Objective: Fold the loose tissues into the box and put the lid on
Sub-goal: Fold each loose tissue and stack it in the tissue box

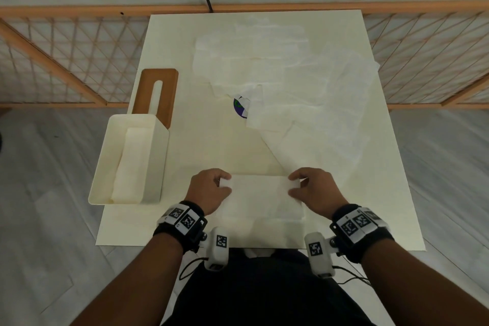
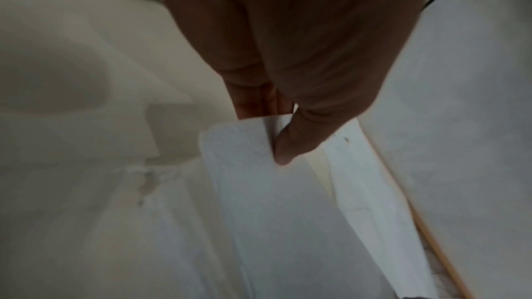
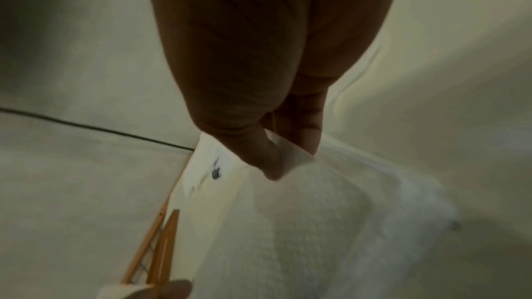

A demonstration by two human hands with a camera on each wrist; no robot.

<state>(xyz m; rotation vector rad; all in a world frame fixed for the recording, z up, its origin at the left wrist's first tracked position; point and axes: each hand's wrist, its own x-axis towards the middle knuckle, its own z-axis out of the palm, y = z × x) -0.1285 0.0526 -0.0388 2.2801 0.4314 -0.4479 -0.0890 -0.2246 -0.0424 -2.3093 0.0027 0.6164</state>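
The left hand and the right hand each pinch one end of a tissue at the near edge of the table, thumb on top, fingers curled under. The tissue looks half folded, though the blurry wrist views make this hard to tell. The box stands open to the left with folded tissues inside. Its brown lid lies just behind it. More loose tissues are spread over the far side of the table. The tissue is thin, so a hard pull could rip it. Uneven hands could make a crooked fold that will not fit the box.
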